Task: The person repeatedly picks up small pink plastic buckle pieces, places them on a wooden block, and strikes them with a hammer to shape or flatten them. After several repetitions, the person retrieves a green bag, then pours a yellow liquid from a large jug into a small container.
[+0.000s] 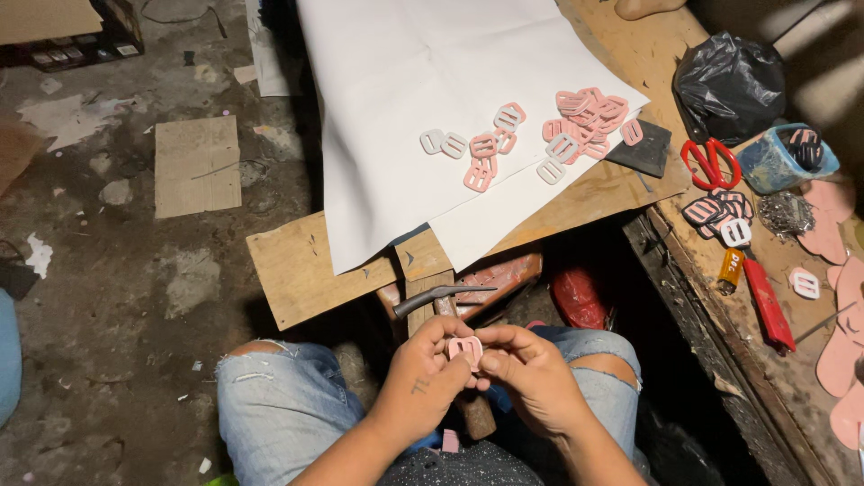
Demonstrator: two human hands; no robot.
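Both my hands meet over my lap, pinching one small pink buckle between their fingertips. My left hand grips its left side and my right hand its right side. Just beyond them a hammer rests with its head pointing right, its wooden handle running down under my hands. Farther off, on a white sheet, lie several loose pink and white buckles and a denser heap of pink buckles.
A wooden board carries the white sheet. At right, a bench holds red scissors, a black plastic bag, a blue tub, a red-handled tool and pink sole pieces. Cardboard lies on the dirty floor at left.
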